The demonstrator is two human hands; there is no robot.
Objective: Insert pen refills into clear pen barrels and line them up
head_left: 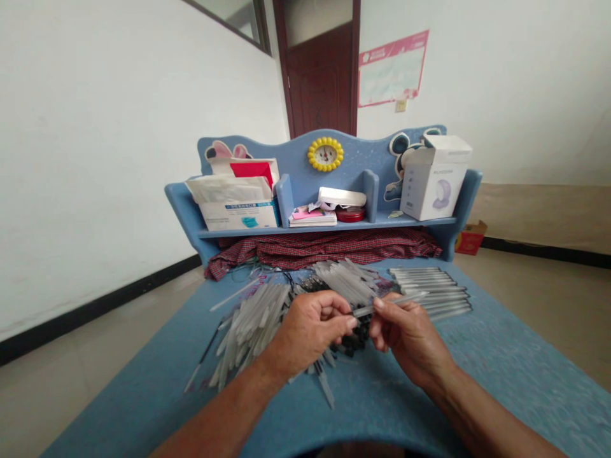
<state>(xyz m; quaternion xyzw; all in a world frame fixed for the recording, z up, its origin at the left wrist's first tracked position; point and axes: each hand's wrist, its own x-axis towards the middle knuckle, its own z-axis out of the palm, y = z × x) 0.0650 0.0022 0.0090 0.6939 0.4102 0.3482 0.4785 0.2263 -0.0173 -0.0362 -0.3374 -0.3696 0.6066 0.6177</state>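
Between my two hands lies a translucent pen barrel (365,311), nearly level. My left hand (303,331) pinches its left end, where something small and dark shows at the fingertips. My right hand (410,331) grips the barrel with thumb and fingers, and its pale end sticks out to the right. Under and behind the hands is a heap of small black pen parts (351,343), partly hidden. Translucent barrels (252,321) are piled left of my left hand, with another pile of barrels (346,283) behind. Dark-ended pens (429,286) lie in a row beyond my right hand.
All this lies on a blue desk (506,375). A bunched checked cloth (324,248) runs along its back, below a blue shelf (382,224). On the shelf stand a mask box (233,213), a red round tin (351,215) and a white carton (432,184).
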